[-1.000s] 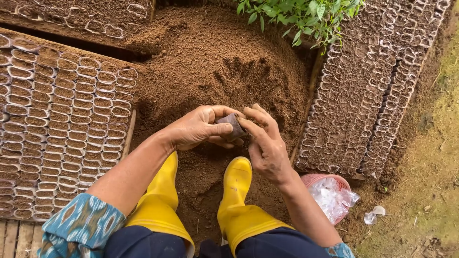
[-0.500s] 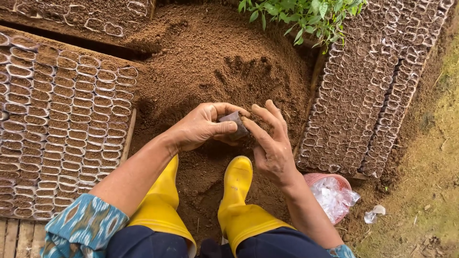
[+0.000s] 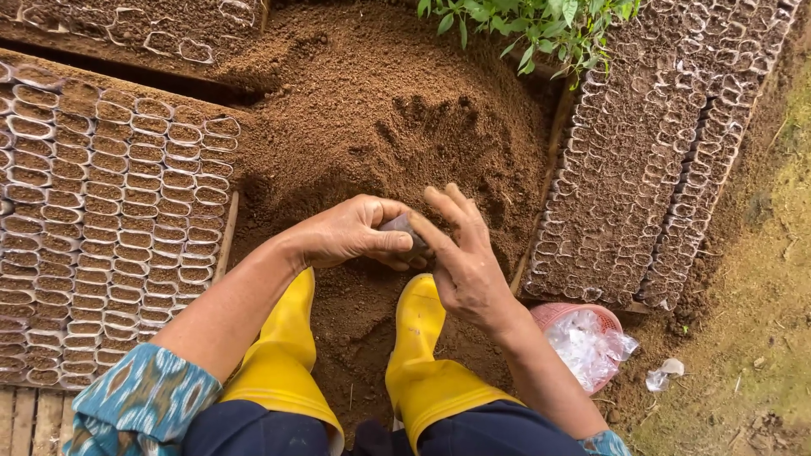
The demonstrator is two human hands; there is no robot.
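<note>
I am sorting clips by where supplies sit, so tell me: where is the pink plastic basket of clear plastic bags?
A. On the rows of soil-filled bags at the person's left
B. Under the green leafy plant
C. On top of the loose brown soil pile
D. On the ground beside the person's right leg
D: the pink plastic basket of clear plastic bags sits on the ground by the right forearm and leg, below the right-hand block of small soil-filled bags.

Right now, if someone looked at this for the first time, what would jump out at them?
Probably the bright yellow rubber boots at the bottom centre, planted in a big mound of brown soil. Just above them, the left hand and right hand meet around a small soil-filled bag. Rows of filled seedling bags pack the left side, with more on the right.
</note>
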